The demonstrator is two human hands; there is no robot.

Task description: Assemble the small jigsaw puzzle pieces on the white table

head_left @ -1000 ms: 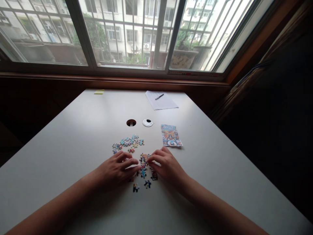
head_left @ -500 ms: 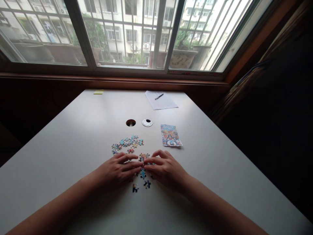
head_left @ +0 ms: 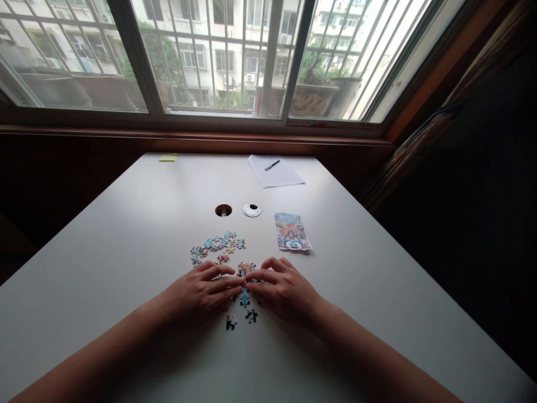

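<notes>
My left hand (head_left: 206,286) and my right hand (head_left: 282,285) meet over a small cluster of joined jigsaw pieces (head_left: 246,267). Their fingertips nearly touch, closed on a jigsaw piece between them; the thumbs and most of that piece are hidden. Just below the fingertips shows a light blue jigsaw piece (head_left: 244,298). Nearer to me lie a dark blue jigsaw piece (head_left: 251,315) and a black, white and orange jigsaw piece (head_left: 231,322). Beyond my left hand spreads a heap of loose jigsaw pieces (head_left: 222,242).
A colourful picture sheet (head_left: 292,232) lies right of the heap on the white table (head_left: 138,235). Behind are a round cable hole (head_left: 224,210), its cover (head_left: 251,210), papers (head_left: 279,174) with a pen (head_left: 272,165), and yellow sticky notes (head_left: 168,158). A barred window faces me.
Both hands stay over the joined pieces with hardly any movement of the fingers. The whole view has shifted very slightly.
</notes>
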